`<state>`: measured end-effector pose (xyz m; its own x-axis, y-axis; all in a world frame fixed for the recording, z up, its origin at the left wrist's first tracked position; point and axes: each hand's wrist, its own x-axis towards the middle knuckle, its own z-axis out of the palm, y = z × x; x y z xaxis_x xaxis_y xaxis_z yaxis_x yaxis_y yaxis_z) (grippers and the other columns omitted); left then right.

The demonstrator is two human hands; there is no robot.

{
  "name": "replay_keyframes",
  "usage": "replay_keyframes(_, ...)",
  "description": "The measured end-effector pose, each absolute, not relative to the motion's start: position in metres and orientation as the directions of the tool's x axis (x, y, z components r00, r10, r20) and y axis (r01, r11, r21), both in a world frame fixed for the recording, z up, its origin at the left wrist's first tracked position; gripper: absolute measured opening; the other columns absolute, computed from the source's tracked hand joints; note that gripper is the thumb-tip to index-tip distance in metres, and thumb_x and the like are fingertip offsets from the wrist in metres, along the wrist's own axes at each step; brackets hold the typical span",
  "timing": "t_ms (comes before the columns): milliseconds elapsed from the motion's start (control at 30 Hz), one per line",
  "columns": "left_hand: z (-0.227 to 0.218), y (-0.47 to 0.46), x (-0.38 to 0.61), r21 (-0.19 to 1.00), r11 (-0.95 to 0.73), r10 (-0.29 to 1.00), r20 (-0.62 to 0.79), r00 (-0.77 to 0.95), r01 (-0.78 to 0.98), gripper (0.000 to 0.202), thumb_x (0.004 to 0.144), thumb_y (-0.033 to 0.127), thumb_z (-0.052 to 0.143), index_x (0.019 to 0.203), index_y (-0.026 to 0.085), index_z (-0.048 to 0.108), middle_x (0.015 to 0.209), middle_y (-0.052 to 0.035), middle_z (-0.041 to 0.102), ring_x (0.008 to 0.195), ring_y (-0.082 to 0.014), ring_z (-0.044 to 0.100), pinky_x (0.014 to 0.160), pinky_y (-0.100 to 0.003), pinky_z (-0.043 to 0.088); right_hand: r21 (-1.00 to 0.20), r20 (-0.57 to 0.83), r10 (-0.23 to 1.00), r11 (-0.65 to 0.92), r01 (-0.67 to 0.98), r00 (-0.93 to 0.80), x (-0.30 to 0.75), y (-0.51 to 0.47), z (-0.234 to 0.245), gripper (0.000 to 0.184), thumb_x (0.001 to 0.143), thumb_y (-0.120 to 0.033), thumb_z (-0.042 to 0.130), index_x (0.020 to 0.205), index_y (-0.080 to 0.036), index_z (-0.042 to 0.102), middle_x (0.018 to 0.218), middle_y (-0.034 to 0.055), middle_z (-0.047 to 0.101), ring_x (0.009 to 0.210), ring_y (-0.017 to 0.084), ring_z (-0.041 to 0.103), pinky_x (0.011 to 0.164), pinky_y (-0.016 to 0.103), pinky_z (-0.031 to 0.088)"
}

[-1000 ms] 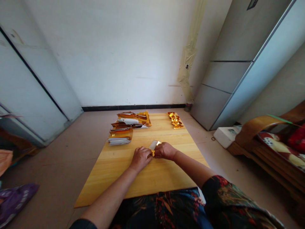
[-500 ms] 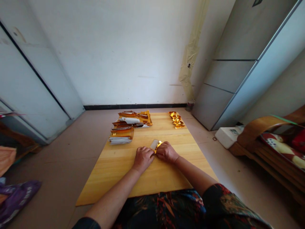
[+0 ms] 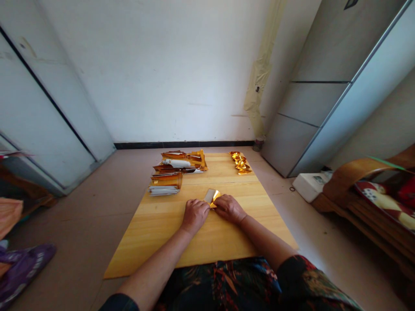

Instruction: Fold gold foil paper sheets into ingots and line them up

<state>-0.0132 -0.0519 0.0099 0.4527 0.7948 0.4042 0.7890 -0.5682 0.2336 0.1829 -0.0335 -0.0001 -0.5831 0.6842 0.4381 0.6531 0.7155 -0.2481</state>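
A small sheet of gold foil paper (image 3: 214, 197), partly folded and with a pale back showing, lies on the wooden board (image 3: 194, 242) between my hands. My left hand (image 3: 196, 212) has its fingers closed on the paper's near left edge. From the other side my right hand (image 3: 229, 208) pinches the near right part, its fingers bent and knuckles up. The fingertips of both hands hide the paper's near end. Beyond my right hand, several folded gold foil pieces (image 3: 240, 163) sit in a row near the board's far right edge.
Stacks of gold and white paper sheets (image 3: 166, 183) lie at the board's left, with more gold paper and a white roll (image 3: 176, 163) behind them. A grey refrigerator (image 3: 301, 99) stands at right, near a white box (image 3: 307, 185) and a wooden bench (image 3: 363, 194).
My right hand has shifted slightly right, and more of the gold face of the paper shows beside it. My left hand has stayed nearly in place.
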Motion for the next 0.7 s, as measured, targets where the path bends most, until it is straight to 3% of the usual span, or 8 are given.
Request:
replay_keyframes(167, 0.009, -0.052, -0.015, 0.241, -0.572, 0.794, 0.403, 0.456, 0.784, 0.014, 0.085, 0.02, 0.053, 0.079, 0.023, 0.065, 0.084, -0.0017, 0.07, 0.084, -0.0179, 0.057, 0.08, -0.036, 0.034, -0.236, 0.423, 0.683, 0.718, 0.655, -0.596, 0.175, -0.032, -0.001, 0.012, 0.086, -0.021, 0.055, 0.082, -0.021, 0.067, 0.088, 0.0041, 0.068, 0.084, 0.016, 0.057, 0.076, 0.027, 0.038)
replay_keyframes(333, 0.008, -0.054, -0.018, 0.269, -0.587, 0.789, 0.403, 0.465, 0.763, 0.014, 0.084, 0.017, 0.053, 0.082, 0.024, 0.066, 0.092, -0.0017, 0.071, 0.089, -0.018, 0.059, 0.084, -0.037, 0.035, -0.356, 0.414, 0.692, 0.721, 0.595, -0.59, 0.178, -0.028, -0.003, 0.013, 0.085, -0.026, 0.059, 0.08, -0.022, 0.07, 0.094, 0.0039, 0.068, 0.087, 0.016, 0.06, 0.078, 0.027, 0.041)
replay_keyframes(433, 0.005, -0.054, -0.02, 0.289, -0.593, 0.788, 0.404, 0.465, 0.752, 0.015, 0.084, 0.017, 0.053, 0.083, 0.024, 0.067, 0.096, -0.0024, 0.072, 0.09, -0.0178, 0.06, 0.085, -0.038, 0.036, -0.421, 0.398, 0.734, 0.68, 0.601, -0.551, 0.178, -0.025, -0.003, 0.016, 0.085, -0.03, 0.06, 0.078, -0.021, 0.07, 0.088, 0.0047, 0.068, 0.083, 0.015, 0.061, 0.075, 0.027, 0.042)
replay_keyframes(700, -0.001, -0.048, -0.026, 0.351, -0.611, 0.782, 0.406, 0.473, 0.709, 0.017, 0.082, 0.014, 0.054, 0.082, 0.023, 0.069, 0.099, -0.0021, 0.072, 0.092, -0.0183, 0.062, 0.082, -0.036, 0.042, -0.459, 0.331, 0.847, 0.529, 0.713, -0.416, 0.164, -0.022, -0.001, 0.013, 0.081, -0.018, 0.058, 0.069, -0.018, 0.064, 0.076, 0.0021, 0.065, 0.074, 0.013, 0.056, 0.07, 0.024, 0.04)
